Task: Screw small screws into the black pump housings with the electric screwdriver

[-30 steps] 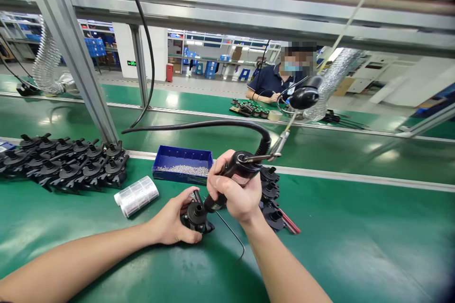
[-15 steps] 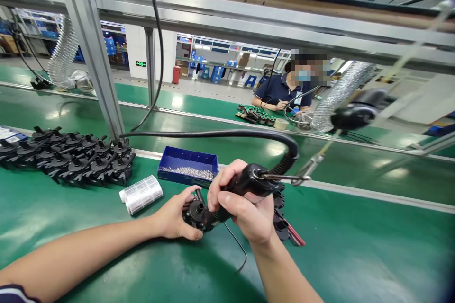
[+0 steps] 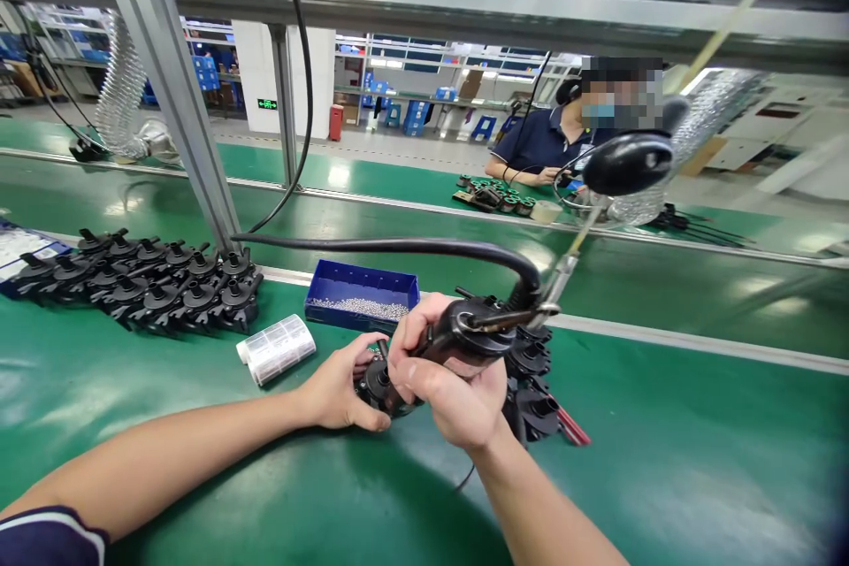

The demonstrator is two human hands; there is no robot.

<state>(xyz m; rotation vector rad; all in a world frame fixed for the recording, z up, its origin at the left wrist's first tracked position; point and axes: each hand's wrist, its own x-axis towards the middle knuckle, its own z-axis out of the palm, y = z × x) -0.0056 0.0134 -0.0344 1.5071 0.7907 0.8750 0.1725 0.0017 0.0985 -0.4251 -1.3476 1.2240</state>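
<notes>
My right hand (image 3: 451, 376) is wrapped around a black electric screwdriver (image 3: 474, 327), tilted with its lower end toward the left. A cord leaves its top, where a metal hook also joins it to a hanging line. My left hand (image 3: 345, 385) grips a round black plastic housing (image 3: 377, 378) on the table, thumb in front and fingers behind. The screwdriver's lower end is over or against this housing; its tip is hidden. Behind my hands sits a blue bin (image 3: 362, 292) with many small silver screws (image 3: 358, 308).
Rows of black housings (image 3: 159, 292) stand at the left; more housings (image 3: 534, 407) and a red strip (image 3: 574, 424) lie right of my hand. A label roll (image 3: 277, 349) is nearby. A metal post (image 3: 176, 80) rises at left. A co-worker (image 3: 550, 141) sits across.
The view has shifted, so the bench and bin appear slightly right. The screwdriver sits a little more upright, and its hanging line and black weight have swung left. Both hands keep their holds.
</notes>
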